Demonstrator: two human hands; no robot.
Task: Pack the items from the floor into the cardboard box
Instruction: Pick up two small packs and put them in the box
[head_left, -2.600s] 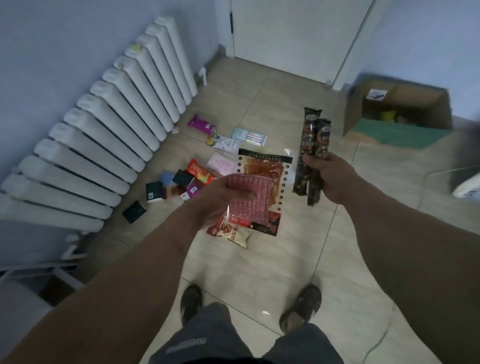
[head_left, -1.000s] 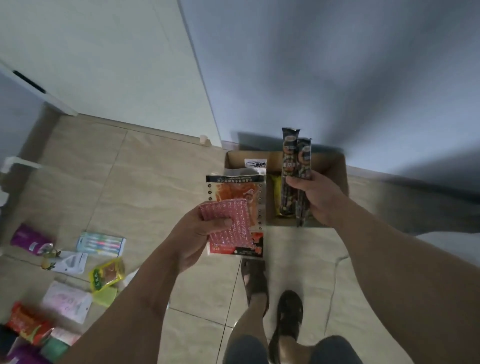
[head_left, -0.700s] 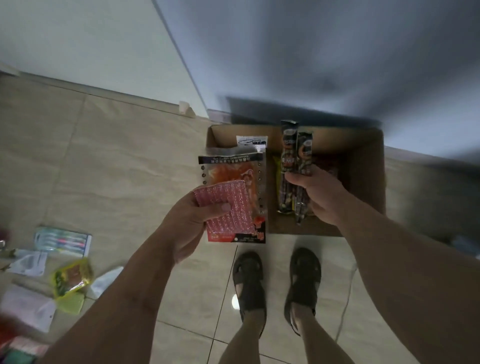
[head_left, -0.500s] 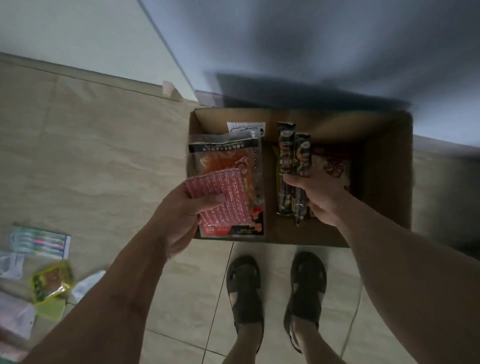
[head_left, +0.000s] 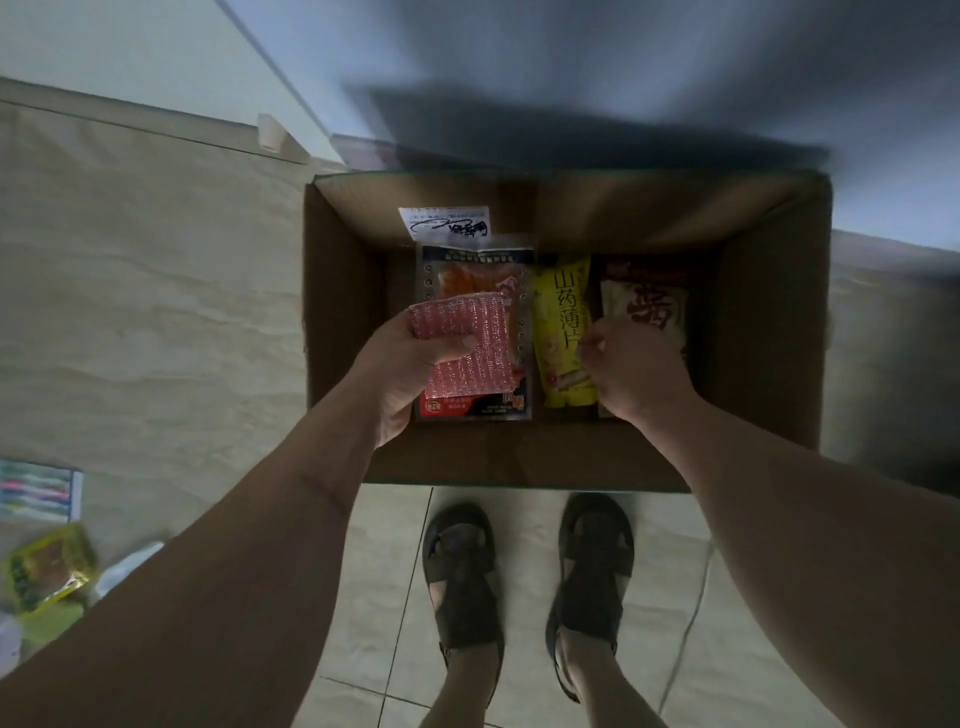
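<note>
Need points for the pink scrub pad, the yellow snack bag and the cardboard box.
pink scrub pad (head_left: 470, 340): head view, middle of its mesh face
yellow snack bag (head_left: 565, 322): head view, printed front
cardboard box (head_left: 769, 312): head view, right inner wall

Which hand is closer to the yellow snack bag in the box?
The right hand. It is right over the yellow snack bag's right edge, fingers curled. The left hand is off to the bag's left, holding a pink scrub pad and an orange packet.

Dark snack sticks gone from right hand (head_left: 631, 374).
</note>
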